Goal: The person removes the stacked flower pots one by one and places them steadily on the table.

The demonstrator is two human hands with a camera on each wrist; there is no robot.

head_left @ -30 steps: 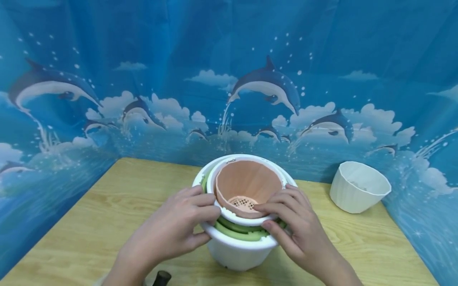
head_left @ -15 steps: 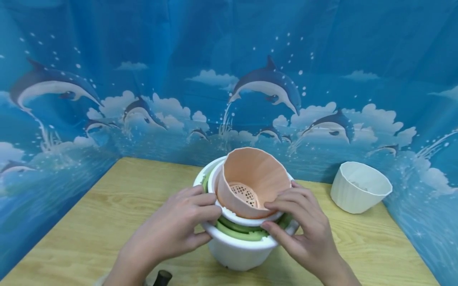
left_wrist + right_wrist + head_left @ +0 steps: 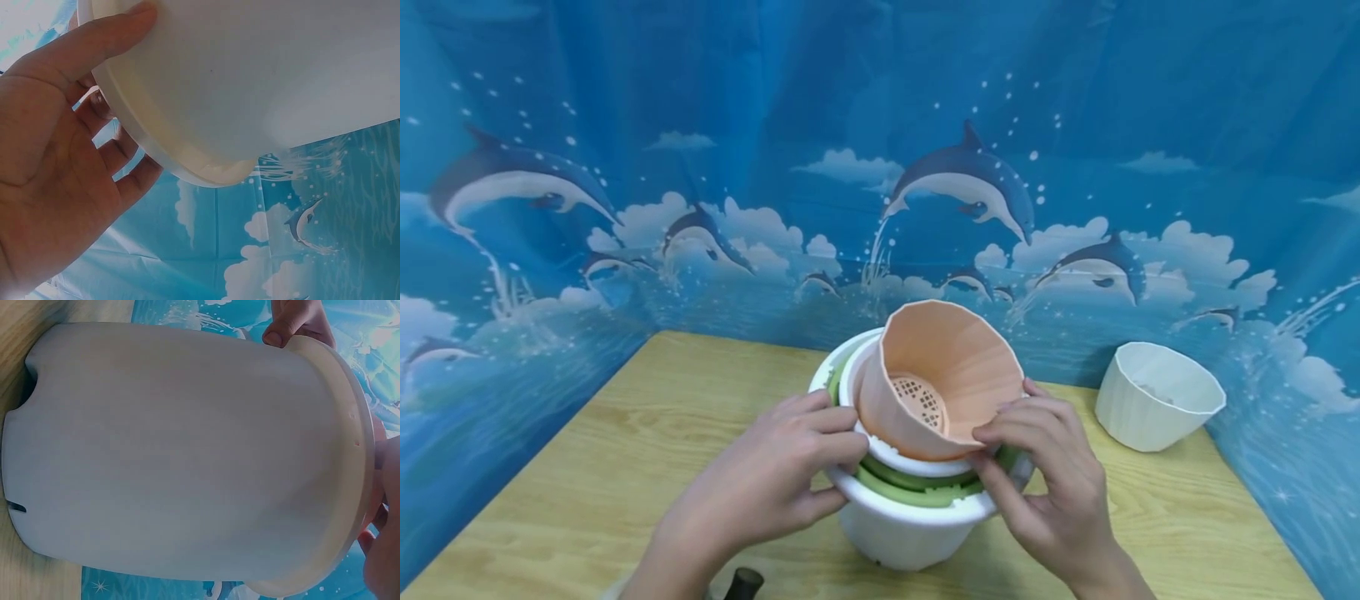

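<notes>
A stack of nested flower pots stands in the middle of the head view. Outermost is a large white pot (image 3: 902, 533), whose smooth wall also fills the right wrist view. Inside it show a green pot (image 3: 910, 495) and a smaller white pot (image 3: 925, 467). The peach pot (image 3: 955, 358) on top leans to the right, its pierced base visible. My left hand (image 3: 790, 467) grips the big white pot's rim at the left, thumb against the outer wall in the left wrist view. With thumb and fingers, my right hand (image 3: 1052, 475) pinches the peach pot's near right rim.
A separate ribbed white pot (image 3: 1142, 417) stands at the table's back right, with small pale bits inside. A dark cylindrical end (image 3: 745, 582) shows at the bottom edge, beside my left forearm. The dolphin-print curtain (image 3: 775, 250) closes off the wood-grain table's back and sides.
The peach pot has risen partly out of the smaller white pot and tipped to the right. My right hand has shifted right with its rim; the left hand keeps its hold.
</notes>
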